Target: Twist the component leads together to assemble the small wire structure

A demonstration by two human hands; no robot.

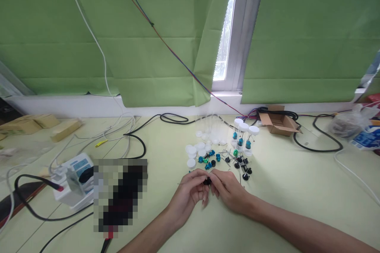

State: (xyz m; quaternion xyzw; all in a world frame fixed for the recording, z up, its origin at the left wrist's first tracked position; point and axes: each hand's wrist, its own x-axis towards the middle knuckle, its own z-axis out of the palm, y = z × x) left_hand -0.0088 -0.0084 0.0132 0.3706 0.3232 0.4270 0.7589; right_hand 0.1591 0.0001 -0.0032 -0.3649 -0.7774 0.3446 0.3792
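Caps, white and round, lay beyond the left hand and right hand, both pinched on a black piece.

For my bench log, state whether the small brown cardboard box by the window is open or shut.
Open: the small brown cardboard box has its flaps spread outward, and its inside shows from above.

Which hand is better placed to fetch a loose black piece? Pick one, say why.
Probably the right hand: the loose black pieces lie nearer it than the left hand, though both hands' fingers meet at a small black part.
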